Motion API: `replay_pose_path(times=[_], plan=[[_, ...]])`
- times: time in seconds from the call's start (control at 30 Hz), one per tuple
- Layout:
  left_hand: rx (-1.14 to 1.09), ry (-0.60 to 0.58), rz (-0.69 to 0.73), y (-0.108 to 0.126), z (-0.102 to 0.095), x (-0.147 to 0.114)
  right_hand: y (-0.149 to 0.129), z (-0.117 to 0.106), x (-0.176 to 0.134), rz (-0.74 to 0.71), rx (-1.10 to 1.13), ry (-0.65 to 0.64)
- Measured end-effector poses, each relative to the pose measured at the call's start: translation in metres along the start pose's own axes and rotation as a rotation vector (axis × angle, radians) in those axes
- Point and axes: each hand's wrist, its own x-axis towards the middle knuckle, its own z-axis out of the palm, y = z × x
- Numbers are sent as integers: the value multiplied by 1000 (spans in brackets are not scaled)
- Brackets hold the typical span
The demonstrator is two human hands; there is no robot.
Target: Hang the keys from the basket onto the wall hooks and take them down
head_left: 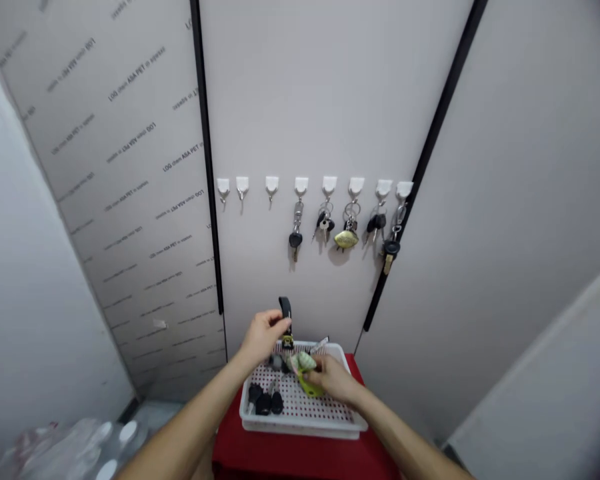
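Over the back left of a white perforated basket (300,427), my left hand (261,339) pinches a black strap keychain (285,308) with a small yellow-and-black piece at its lower end. Lower and to the right, my right hand (336,379) has its fingers closed on a yellow-green keychain charm (310,387) with a pale green striped part on top. Between the hands, a dark grey item (277,362) lies in the basket, partly hidden. Several black-headed keys (264,403) rest near the basket's front left corner.
A row of white hooks (272,185) is fixed to the wall panel; bunches of keys (325,223) hang from those at the middle and right. Under the basket is a red surface (300,459). Bottles in clear plastic (75,453) stand at lower left.
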Motion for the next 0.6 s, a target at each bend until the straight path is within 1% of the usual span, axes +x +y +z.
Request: replay_pose_path(times=[0.07, 0.1, 0.13, 0.2, 0.27, 0.33, 0.4, 0.47, 0.53, 0.6], plan=[[63, 9, 19, 1, 1, -1, -1, -3, 2, -9, -135, 16], [88, 22, 23, 2, 2, -1, -4, -6, 4, -14, -208, 47], [109, 41, 27, 3, 2, 0, -10, -10, 5, -23, -272, 102], [144, 81, 39, 8, 4, 2, -32, -18, 7, -76, -344, 261], [176, 102, 61, 15, 6, 6, -64, -25, 8, -200, -293, 383], [184, 99, 93, 24, 7, 12, -97, -30, 10, -328, -181, 423], [160, 111, 129, 33, 5, 18, -126, -33, 14, -411, -107, 434], [103, 152, 141, 43, -2, 27, -148, -36, 21, -461, -86, 484], [15, 192, 122, 55, -14, 36, -165, -41, 30, -508, -77, 522], [-106, 186, 102, 67, -27, 46, -182, -46, 40, -547, -71, 539]])
